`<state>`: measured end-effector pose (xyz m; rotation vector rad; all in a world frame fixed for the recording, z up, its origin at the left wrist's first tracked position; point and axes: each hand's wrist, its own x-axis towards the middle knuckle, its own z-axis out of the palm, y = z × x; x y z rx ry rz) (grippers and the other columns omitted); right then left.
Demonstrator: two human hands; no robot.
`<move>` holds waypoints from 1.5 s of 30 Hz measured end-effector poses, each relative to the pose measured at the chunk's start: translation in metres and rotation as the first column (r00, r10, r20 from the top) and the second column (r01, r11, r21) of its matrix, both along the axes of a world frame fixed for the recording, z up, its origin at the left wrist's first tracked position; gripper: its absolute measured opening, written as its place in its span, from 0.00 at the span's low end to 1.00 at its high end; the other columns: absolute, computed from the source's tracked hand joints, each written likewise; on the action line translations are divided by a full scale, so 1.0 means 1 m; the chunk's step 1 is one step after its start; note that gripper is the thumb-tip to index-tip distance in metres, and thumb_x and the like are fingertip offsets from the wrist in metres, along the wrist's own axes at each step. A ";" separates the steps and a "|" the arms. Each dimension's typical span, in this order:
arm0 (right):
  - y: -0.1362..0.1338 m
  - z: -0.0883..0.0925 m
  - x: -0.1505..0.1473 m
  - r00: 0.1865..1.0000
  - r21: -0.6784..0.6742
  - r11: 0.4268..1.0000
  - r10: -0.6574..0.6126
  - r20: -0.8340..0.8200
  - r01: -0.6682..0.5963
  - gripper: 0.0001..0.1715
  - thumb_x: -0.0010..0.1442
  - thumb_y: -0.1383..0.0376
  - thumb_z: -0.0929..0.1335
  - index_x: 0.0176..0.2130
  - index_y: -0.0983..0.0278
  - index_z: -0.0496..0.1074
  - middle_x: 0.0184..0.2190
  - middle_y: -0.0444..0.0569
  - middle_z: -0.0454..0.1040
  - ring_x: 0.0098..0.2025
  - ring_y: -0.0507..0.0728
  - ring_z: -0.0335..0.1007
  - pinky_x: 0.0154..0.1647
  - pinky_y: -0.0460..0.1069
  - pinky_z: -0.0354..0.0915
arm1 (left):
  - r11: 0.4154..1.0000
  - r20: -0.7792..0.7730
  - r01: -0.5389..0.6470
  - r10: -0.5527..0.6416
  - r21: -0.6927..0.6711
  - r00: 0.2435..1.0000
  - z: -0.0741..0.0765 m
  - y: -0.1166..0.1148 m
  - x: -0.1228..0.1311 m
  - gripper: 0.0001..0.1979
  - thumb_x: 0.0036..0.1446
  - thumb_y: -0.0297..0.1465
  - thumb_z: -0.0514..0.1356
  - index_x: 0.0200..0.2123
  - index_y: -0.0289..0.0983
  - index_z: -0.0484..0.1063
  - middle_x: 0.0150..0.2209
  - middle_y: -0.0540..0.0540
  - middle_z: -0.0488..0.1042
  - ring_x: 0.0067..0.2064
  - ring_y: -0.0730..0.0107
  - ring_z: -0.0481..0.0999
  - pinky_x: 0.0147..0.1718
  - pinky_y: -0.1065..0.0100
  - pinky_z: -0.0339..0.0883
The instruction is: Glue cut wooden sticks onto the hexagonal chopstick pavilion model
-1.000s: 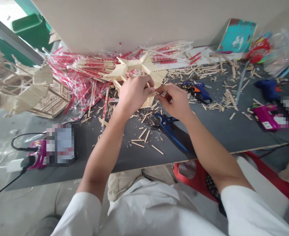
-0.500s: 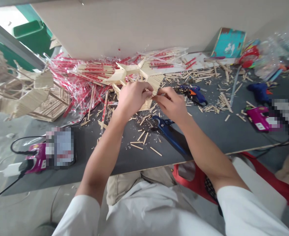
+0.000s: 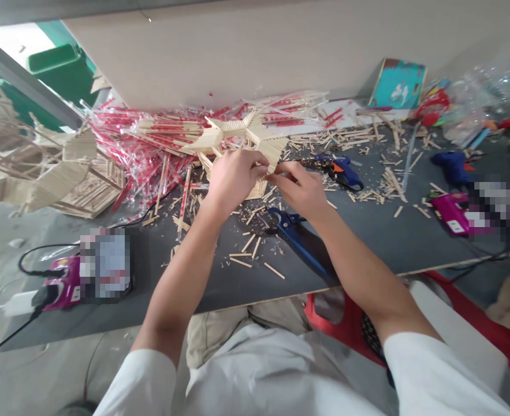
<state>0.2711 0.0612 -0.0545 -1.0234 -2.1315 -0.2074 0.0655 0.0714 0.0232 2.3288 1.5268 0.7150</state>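
Observation:
A pale wooden stick model [image 3: 270, 148], shaped with several pointed, slatted panels around an opening, stands behind my hands. My left hand [image 3: 237, 179] is closed at the model's near side, its fingers curled against the wood; the back of the hand hides part of the model. My right hand [image 3: 301, 189] is pinched at the near right edge, its fingertips close to the left ones. Whatever small piece lies between the right fingertips is too small to make out. Just below my right hand lies a blue-handled cutter [image 3: 300, 242] on the dark table.
Red-and-clear wrapped sticks [image 3: 137, 150] pile up behind on the left, near a larger stick model [image 3: 59, 173]. Cut stick pieces are scattered around. Blue glue guns [image 3: 343, 172] [image 3: 450, 166] lie at the right. A magenta power strip [image 3: 66, 283] sits front left on the table [image 3: 233, 289].
The whole view has shifted slightly downward in the frame. Both hands stay at the model's near edge, with my right fingers moved only a little.

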 end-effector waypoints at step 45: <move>0.006 -0.003 -0.001 0.892 -0.439 0.874 -0.014 -0.451 -0.208 0.15 0.59 0.55 0.78 0.37 0.60 0.74 0.33 0.43 0.76 0.24 0.50 0.67 0.27 0.49 0.66 | 1.000 0.023 -0.020 0.019 0.023 1.000 -0.005 0.001 0.000 0.11 0.63 0.34 0.63 0.44 0.45 0.86 0.41 0.45 0.86 0.44 0.57 0.84 0.47 0.57 0.74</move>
